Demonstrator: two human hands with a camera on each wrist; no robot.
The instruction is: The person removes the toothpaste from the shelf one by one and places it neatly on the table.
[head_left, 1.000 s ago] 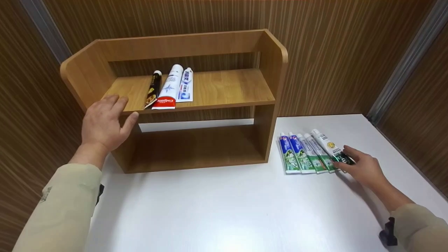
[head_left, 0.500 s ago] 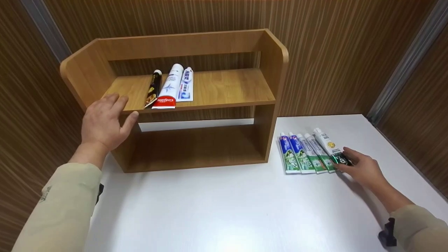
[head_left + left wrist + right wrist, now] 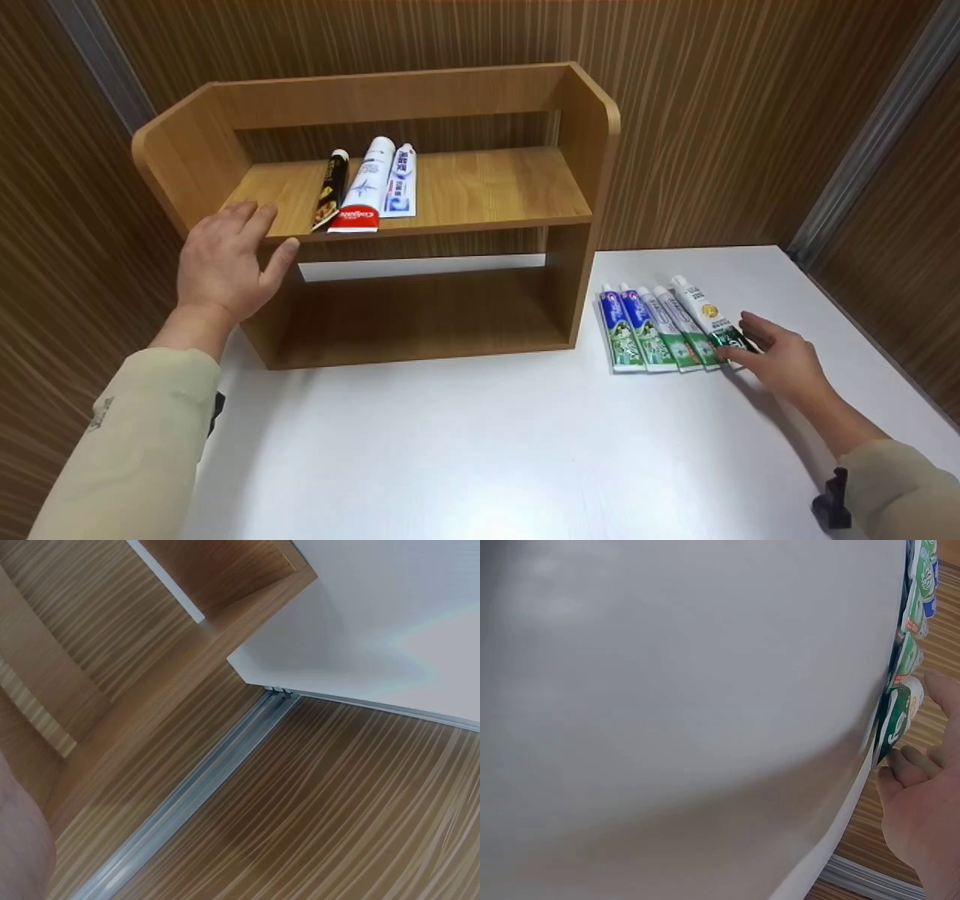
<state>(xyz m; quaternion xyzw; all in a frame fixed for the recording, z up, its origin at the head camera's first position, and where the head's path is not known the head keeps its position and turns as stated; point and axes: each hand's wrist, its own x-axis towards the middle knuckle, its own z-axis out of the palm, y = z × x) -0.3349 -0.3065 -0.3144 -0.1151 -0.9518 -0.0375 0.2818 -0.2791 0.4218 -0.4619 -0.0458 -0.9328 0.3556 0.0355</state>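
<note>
We see the left hand (image 3: 225,262) at left of frame, fingers straight, resting flat on the front edge of the wooden shelf (image 3: 480,187), gripping nothing. Three tubes (image 3: 367,187) lie side by side on the upper board, just right of that hand. At lower right, the right hand (image 3: 780,360) has its fingertips (image 3: 904,761) on the crimped end of the rightmost toothpaste tube (image 3: 709,319); we cannot tell if it pinches it. That tube lies on the white counter (image 3: 487,450) in a row of five, right of the shelf.
</note>
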